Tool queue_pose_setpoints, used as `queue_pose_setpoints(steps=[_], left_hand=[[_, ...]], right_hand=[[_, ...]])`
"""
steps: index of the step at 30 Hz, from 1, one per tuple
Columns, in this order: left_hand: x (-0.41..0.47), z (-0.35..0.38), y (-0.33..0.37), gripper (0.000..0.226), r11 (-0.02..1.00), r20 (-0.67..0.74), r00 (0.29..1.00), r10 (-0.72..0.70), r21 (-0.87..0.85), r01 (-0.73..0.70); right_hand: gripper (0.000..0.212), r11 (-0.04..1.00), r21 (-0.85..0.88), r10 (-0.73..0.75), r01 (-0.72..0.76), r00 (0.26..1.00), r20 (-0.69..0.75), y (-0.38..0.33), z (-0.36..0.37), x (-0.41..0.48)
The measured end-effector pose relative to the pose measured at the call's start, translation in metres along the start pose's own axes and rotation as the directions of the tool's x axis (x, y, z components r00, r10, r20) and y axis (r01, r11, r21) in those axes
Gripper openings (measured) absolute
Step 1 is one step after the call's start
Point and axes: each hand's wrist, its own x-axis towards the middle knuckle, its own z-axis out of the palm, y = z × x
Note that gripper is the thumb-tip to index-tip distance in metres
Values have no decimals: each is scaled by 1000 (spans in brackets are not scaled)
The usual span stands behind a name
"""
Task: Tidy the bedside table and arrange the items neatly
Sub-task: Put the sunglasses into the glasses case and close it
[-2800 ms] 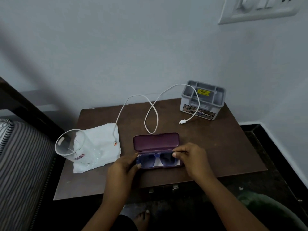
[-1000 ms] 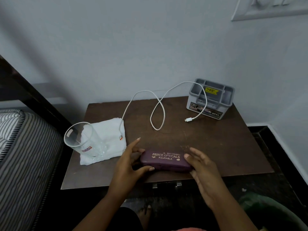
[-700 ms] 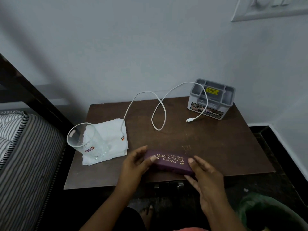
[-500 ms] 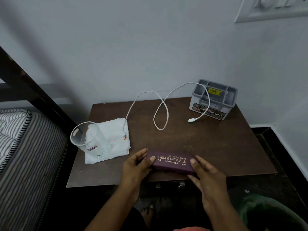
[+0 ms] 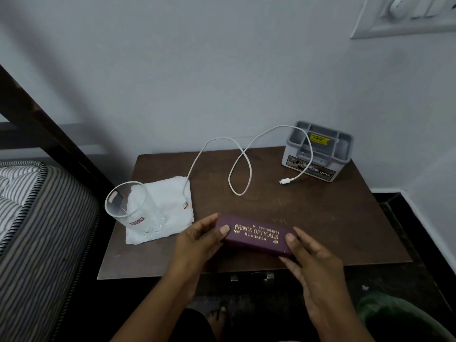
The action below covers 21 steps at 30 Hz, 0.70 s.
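Holding the maroon spectacle case by its two short ends, the left hand and the right hand are apart, with the case spanning the gap between them. Each thumb lies on the lid and the fingers wrap the end. The case is shut, its gold lettering facing up. It sits near the front edge of the bedside table, about midway along it and slightly askew to that edge. Whether it rests on the table or is raised just off it is hard to tell from this angle.

The case looks like a hard shell: stiff, light, and unlikely to flex under a firm pinch. Its covering looks smooth and may be slick, so gripping the ends or the long sides should give the surest hold. Pressure near the hinge line keeps the lid from springing open. Anything inside would be fragile, so it should be set down gently rather than dropped.

On the table's left side a clear glass tumbler stands on a folded white cloth. The tumbler is breakable and sits near the edge. A white charging cable loops limply across the back of the table, from the cloth to the grey plastic organiser at the back right corner.
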Motion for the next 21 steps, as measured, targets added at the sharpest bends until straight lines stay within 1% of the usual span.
queue_pose_setpoints(steps=[2, 5, 7, 9, 10, 11, 12, 14, 16, 18, 19, 21], left_hand=[[-8, 3, 25, 44, 997, 39, 997, 64, 31, -65], [-21, 3, 72, 43, 968, 79, 969, 233, 79, -239], [-26, -3, 105, 37, 934, 110, 937, 333, 98, -343], [-21, -16, 135, 39, 919, 102, 920, 377, 79, -386], [-14, -25, 147, 42, 916, 89, 920, 381, 102, -389], [-6, -34, 158, 44, 912, 77, 924, 374, 148, -382], [4, -43, 167, 44, 909, 70, 930, 360, 199, -367], [30, -64, 178, 41, 898, 70, 942, 327, 289, -333], [58, -86, 180, 47, 865, 89, 951, 297, 397, -307], [83, -105, 175, 50, 776, 88, 948, 304, 554, -301], [93, -114, 171, 49, 737, 82, 943, 323, 603, -305], [113, -130, 161, 50, 711, 57, 934, 353, 632, -308]], right_hand=[[35, 999, 8, -54, 54, 998, 21, -14, 9, -10], [38, 985, 18, -172, 171, 978, 117, -41, 33, -28], [38, 970, 2, -235, 242, 939, 253, -60, 55, -38], [25, 934, -68, -288, 351, 851, 438, -77, 81, -41], [24, 899, -113, -313, 422, 803, 508, -83, 95, -38], [25, 860, -151, -338, 487, 766, 547, -88, 111, -33], [29, 819, -201, -354, 538, 749, 560, -90, 126, -25], [47, 732, -320, -364, 602, 742, 563, -88, 156, -3], [58, 649, -417, -344, 636, 735, 585, -79, 184, 21], [62, 568, -482, -304, 667, 714, 631, -66, 207, 42], [61, 518, -512, -285, 685, 703, 652, -59, 216, 53], [56, 401, -565, -251, 721, 680, 689, -45, 231, 73]])
